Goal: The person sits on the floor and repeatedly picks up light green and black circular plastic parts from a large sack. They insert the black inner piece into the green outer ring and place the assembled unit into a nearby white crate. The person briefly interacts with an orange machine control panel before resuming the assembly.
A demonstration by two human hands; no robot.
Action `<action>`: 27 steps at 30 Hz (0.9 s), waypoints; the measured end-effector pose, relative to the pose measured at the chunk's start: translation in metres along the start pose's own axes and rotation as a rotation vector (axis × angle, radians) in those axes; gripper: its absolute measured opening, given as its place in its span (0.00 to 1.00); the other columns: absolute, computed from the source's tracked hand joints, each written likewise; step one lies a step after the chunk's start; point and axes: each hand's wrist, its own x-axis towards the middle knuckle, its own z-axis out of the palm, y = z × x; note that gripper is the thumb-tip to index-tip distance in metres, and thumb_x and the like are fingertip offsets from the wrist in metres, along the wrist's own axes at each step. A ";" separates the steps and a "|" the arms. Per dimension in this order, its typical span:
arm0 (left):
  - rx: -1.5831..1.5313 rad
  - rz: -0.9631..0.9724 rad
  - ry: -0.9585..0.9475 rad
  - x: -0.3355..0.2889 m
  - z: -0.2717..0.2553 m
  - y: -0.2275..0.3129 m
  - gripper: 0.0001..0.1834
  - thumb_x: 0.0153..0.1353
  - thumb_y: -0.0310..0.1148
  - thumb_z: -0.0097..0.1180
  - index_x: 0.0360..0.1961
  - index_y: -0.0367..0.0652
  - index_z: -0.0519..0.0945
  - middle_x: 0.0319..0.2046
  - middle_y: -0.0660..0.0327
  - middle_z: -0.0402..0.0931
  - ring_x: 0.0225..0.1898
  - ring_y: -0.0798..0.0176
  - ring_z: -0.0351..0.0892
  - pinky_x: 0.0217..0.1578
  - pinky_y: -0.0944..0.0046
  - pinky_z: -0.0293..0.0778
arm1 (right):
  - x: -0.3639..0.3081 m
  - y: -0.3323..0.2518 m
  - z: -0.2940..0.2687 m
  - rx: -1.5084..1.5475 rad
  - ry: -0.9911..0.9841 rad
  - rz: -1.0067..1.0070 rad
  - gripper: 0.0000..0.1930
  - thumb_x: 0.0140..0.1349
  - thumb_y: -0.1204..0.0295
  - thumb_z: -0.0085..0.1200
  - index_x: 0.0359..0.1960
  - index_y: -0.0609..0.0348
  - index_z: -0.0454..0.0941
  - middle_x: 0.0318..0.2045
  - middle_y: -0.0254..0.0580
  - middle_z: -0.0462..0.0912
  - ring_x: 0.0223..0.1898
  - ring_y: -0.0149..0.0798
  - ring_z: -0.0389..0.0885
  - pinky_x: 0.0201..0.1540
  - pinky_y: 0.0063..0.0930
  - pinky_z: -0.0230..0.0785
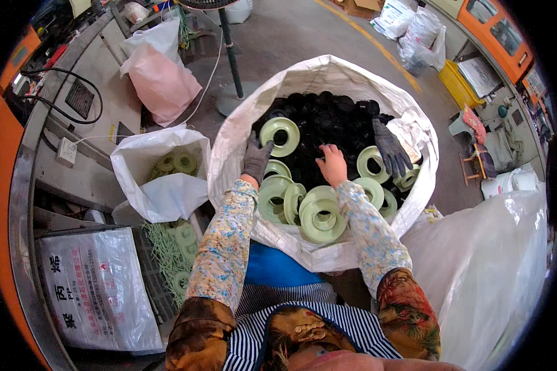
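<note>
The gloved left hand [257, 156] is apparently pinching a pale-green flanged ring [293, 136] by its rim within the white sack [331, 69], soundly leaving its centre clear, while the bare right hand [332, 166] is holding its fingers curled above black parts [328, 117], any grip indiscernible from here.

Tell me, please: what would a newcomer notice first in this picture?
Probably the large open white sack in the centre, holding many black round parts, with pale green flanged rings mostly toward its near side. Next, the left hand in a dark grey glove touches a ring at the sack's left, while the bare right hand is at the middle. A loose grey glove lies farther right.
</note>
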 end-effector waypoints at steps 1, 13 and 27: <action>0.092 -0.004 -0.059 -0.007 0.012 0.027 0.39 0.53 0.36 0.64 0.62 0.31 0.62 0.57 0.44 0.68 0.57 0.52 0.70 0.56 0.60 0.66 | 0.003 0.011 0.010 -0.154 0.050 0.033 0.13 0.52 0.70 0.62 0.40 0.56 0.79 0.48 0.44 0.74 0.51 0.50 0.72 0.48 0.42 0.70; -0.790 -0.224 -0.147 -0.111 -0.016 0.114 0.17 0.62 0.38 0.58 0.45 0.39 0.70 0.37 0.61 0.73 0.38 0.70 0.71 0.40 0.67 0.71 | -0.033 -0.094 -0.078 0.319 -0.062 -0.272 0.13 0.48 0.75 0.63 0.32 0.58 0.70 0.60 0.50 0.67 0.51 0.54 0.73 0.48 0.38 0.70; -0.140 0.332 -0.418 -0.218 -0.069 0.180 0.21 0.70 0.30 0.44 0.63 0.39 0.62 0.60 0.50 0.62 0.59 0.57 0.66 0.57 0.61 0.68 | -0.118 -0.143 -0.182 0.142 -0.114 -0.643 0.29 0.43 0.71 0.66 0.48 0.57 0.67 0.58 0.49 0.66 0.52 0.54 0.73 0.49 0.41 0.71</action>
